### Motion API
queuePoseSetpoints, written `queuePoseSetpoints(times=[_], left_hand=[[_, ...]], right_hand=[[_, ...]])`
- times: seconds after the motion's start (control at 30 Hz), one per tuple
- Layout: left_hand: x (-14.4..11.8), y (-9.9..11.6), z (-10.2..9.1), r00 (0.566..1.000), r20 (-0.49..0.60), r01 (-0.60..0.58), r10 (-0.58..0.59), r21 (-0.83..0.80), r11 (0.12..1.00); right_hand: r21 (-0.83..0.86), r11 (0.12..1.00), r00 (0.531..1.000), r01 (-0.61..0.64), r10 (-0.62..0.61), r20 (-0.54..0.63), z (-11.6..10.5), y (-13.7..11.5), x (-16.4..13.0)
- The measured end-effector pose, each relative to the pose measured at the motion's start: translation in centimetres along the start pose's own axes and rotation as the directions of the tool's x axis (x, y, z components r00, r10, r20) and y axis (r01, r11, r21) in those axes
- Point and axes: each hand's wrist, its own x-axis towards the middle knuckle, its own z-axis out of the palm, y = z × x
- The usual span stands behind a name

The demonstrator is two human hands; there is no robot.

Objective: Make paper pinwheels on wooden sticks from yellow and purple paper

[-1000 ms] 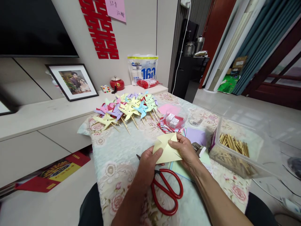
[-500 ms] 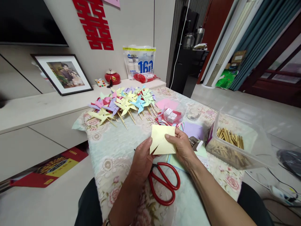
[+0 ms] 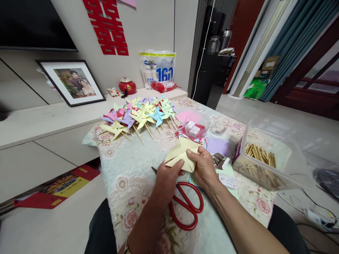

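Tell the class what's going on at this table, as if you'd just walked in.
A person holds a slit piece of pale yellow paper between the left hand and the right hand; it is bent, not flat. Red-handled scissors lie on the floral tablecloth, partly hidden by the left hand and forearm. Colourful pinwheels on sticks lie grouped toward the far left, and a clear plastic box of loose sticks sits on the right.
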Motion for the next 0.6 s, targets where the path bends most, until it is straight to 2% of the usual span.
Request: queuePoseSetpoints(times=[0.1,0.3,0.6], left_hand=[[0.06,-0.26,0.14,0.998,-0.050,-0.026,0.025,-0.023,0.999],[-0.04,0.44,0.38,0.997,-0.050,-0.066,0.063,-0.065,0.996],[0.07,0.54,-0.15,0.996,-0.016,-0.087,0.086,-0.087,0.992]], right_hand=[[-0.005,0.999,0.999,-0.042,0.042,0.033,0.06,0.28,-0.23],[-0.025,0.995,0.983,-0.093,0.096,0.160,-0.30,0.28,-0.20],[-0.038,0.992,0.976,-0.117,0.122,0.180,-0.38,0.35,-0.14]])
